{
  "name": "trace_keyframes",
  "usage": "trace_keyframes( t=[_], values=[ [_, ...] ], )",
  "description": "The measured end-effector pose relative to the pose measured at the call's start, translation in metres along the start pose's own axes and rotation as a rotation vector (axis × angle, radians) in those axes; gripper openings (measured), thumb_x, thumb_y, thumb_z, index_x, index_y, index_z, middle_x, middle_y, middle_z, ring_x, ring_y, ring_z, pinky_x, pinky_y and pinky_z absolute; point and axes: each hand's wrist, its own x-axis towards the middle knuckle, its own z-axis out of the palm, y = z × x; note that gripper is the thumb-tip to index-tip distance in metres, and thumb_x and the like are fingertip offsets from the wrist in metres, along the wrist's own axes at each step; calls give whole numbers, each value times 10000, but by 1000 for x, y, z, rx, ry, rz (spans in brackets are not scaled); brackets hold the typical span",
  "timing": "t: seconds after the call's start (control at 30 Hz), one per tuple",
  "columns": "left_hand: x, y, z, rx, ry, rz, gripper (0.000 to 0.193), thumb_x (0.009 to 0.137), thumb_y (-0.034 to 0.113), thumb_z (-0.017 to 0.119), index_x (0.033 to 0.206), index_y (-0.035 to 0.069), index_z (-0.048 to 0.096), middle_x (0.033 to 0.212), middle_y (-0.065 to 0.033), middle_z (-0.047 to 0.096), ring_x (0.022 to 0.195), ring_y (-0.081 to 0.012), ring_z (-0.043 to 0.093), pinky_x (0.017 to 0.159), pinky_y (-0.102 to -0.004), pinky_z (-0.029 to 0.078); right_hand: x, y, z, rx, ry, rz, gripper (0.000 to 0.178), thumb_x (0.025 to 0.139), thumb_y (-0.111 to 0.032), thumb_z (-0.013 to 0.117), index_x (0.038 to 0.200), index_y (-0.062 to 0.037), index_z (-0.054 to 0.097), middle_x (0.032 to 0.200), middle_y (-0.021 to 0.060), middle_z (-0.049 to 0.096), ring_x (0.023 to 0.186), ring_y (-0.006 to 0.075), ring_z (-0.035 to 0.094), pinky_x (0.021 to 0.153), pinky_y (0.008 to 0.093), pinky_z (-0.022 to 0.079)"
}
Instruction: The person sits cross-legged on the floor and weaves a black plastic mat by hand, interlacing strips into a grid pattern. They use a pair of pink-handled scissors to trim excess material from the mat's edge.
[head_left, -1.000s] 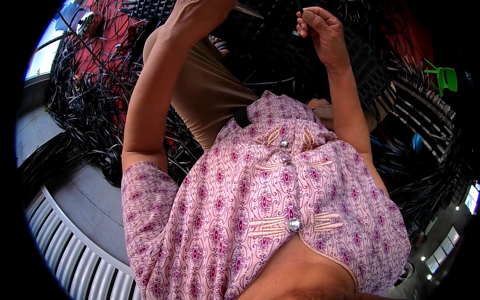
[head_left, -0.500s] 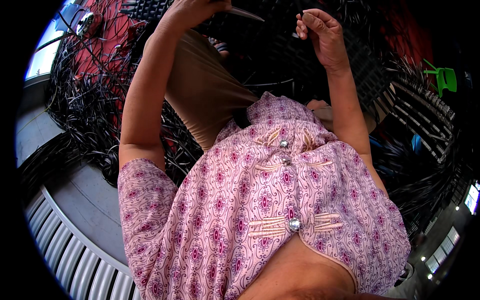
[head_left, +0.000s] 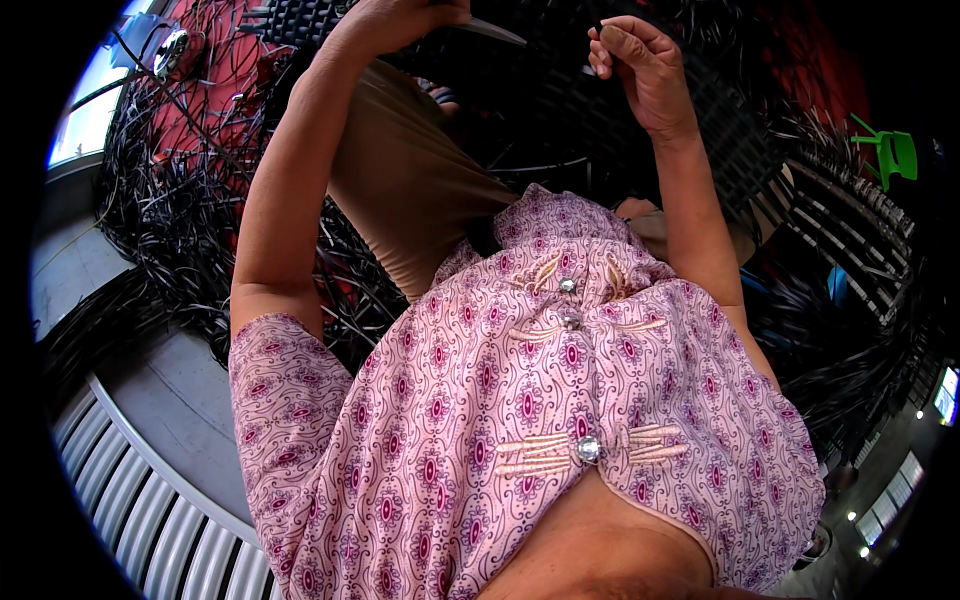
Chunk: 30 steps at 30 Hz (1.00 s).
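Note:
My left hand, at the top edge, is closed round a thin, pointed grey blade; its handle is hidden in the hand and the kind of tool does not show. The tip points right, toward my right hand. That hand is raised, with its thumb and fingers pinched together. What the pinch holds, if anything, is lost against the dark background. Black woven work of flat strips lies behind and beside my right hand. Another woven piece shows behind my left wrist.
Tangled black strips cover the red floor at left. Bundled strips lie at right, below a slatted frame. A green plastic thing stands at far right. A white slatted bench is at lower left.
My left elbow has shifted slightly outward to the left, and the blade has tilted a little. My right hand stays almost in place, fingers still pinched.

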Motion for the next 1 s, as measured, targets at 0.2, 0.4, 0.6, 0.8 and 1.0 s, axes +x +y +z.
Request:
trace_keyframes(
  t=[0.2,0.4,0.6,0.8,1.0],
  values=[
    [3,2,3,-23,1,56,139,837,200,711,862,64,706,853,-100,639,861,-300,652,772,-405,517,-1,-1,2,-28,26,-15,227,978,-235,702,1044,-23,752,812,32,694,692,89,632,684,237,548],
    [5,10,12,-40,9,50,131,847,196,701,860,66,698,854,-104,636,869,-307,651,777,-410,516,-2,-3,4,-49,24,-22,225,980,-231,700,1048,-22,751,811,33,694,690,87,632,689,234,548],
    [1,12,9,2,34,77,132,855,203,702,867,71,701,854,-94,640,871,-303,653,772,-413,516,-3,-1,-2,-17,1,-3,221,984,-201,692,1079,-6,732,844,54,699,711,106,624,697,256,523],
    [-11,-3,-12,-14,19,27,123,833,197,716,830,74,718,819,-68,640,827,-256,656,733,-384,519,-2,2,-3,-16,-36,-26,226,991,-189,683,1096,7,723,847,59,695,732,115,619,685,263,504],
    [-6,2,-4,9,33,26,135,832,215,728,845,80,718,829,-72,640,824,-272,654,725,-389,520,-4,0,-2,-33,-10,-30,226,990,-189,685,1101,4,725,840,60,696,733,113,618,682,262,500]
  ],
)
